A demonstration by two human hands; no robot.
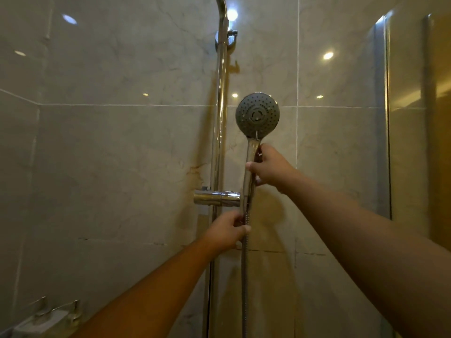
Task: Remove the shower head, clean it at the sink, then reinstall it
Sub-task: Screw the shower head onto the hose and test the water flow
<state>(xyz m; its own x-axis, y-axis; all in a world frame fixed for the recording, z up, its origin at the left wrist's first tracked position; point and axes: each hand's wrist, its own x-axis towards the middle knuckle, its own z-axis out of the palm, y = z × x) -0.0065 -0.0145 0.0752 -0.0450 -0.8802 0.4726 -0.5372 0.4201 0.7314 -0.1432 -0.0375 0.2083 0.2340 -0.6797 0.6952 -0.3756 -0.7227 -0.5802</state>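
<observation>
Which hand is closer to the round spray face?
Right. The right hand grips the handle just below the spray face; the left hand holds the hose lower down, beneath the holder.
</observation>
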